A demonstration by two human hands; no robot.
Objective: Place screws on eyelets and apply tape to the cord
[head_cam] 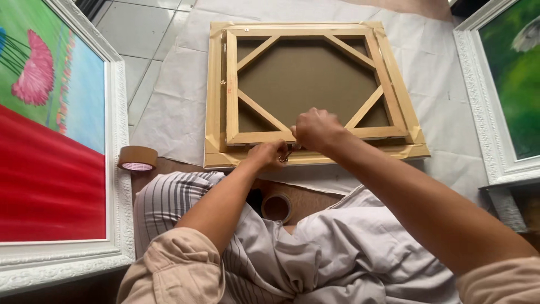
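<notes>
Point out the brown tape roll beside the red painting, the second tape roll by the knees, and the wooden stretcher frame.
Brown tape roll [137,158], head view, outer band.
Second tape roll [277,206], head view, core.
Wooden stretcher frame [231,84], head view, left bar.

Two rolls of brown tape [137,159] [277,206] lie near the white-framed red painting [50,146], and a green painting [509,79] stands well apart.

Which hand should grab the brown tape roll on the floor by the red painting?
Left, probably. The left hand sits at the frame's near edge on the side of the tape roll; the right hand would have to cross over.
</notes>
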